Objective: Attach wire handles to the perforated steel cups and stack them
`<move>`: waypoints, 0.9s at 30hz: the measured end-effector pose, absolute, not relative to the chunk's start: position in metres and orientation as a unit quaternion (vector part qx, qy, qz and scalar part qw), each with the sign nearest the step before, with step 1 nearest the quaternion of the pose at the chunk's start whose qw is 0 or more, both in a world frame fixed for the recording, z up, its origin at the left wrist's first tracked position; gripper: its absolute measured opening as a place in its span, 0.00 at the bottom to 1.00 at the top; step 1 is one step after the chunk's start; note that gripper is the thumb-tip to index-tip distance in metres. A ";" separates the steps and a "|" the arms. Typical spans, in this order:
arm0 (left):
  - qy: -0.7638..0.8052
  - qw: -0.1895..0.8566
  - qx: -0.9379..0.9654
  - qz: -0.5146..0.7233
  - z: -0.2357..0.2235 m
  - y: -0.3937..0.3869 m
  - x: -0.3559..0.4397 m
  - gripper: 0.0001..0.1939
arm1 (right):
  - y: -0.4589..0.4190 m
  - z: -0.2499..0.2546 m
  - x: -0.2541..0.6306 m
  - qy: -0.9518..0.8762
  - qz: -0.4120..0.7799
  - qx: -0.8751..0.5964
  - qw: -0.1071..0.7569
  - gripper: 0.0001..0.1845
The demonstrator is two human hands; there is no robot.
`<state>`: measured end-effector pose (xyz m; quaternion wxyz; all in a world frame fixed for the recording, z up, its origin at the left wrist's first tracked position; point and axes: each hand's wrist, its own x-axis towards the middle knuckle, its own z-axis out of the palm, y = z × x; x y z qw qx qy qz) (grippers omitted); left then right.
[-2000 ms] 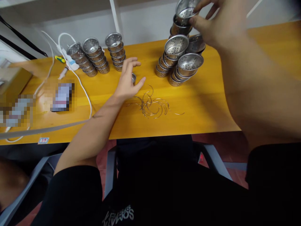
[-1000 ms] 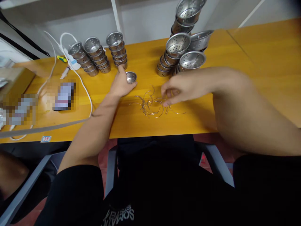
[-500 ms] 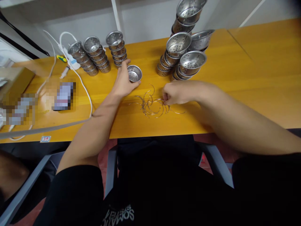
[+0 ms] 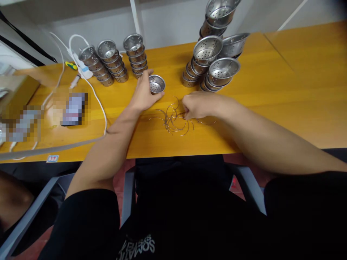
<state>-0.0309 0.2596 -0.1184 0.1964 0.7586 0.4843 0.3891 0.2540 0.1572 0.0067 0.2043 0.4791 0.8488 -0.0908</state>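
Our left hand (image 4: 142,94) curls its fingers round a perforated steel cup (image 4: 157,85); at its five o'clock, our right hand (image 4: 199,104) bunches its fingers over curved wires (image 4: 166,123), apparently selecting one, any pinch hidden. Next seems to call for freeing one strand.

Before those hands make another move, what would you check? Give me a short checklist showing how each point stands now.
1. Left hand around the lone perforated metal cup: ok, at its left side.
2. Cup's open mouth facing up: ok, its holed bottom shows.
3. Right hand at the curved wires: ok, at the pile's right side.
4. Just one wire between the right hand's fingers: cannot tell, the curled hand hides them.
5. Wires lying separately: not ok, most overlap in a loose tangle.
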 end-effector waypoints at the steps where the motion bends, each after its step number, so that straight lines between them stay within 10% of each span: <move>1: 0.482 0.195 0.757 0.395 -0.119 0.260 -0.031 0.50 | 0.157 0.005 0.253 0.850 -0.087 0.479 0.204 0.04; 7: 0.471 0.179 0.759 0.411 -0.129 0.269 -0.035 0.55 | 0.157 0.000 0.253 0.853 -0.076 0.482 0.186 0.08; 15: 0.441 0.186 0.780 0.403 -0.136 0.267 -0.029 0.64 | 0.166 0.002 0.269 0.861 -0.235 0.440 -0.102 0.13; 23: 0.418 0.198 0.780 0.422 -0.112 0.249 -0.018 0.52 | 0.164 0.005 0.264 0.823 -0.343 0.400 -0.211 0.05; 27: 0.423 0.198 0.769 0.437 -0.108 0.250 -0.017 0.50 | 0.168 0.000 0.254 0.767 -0.383 0.423 -0.292 0.18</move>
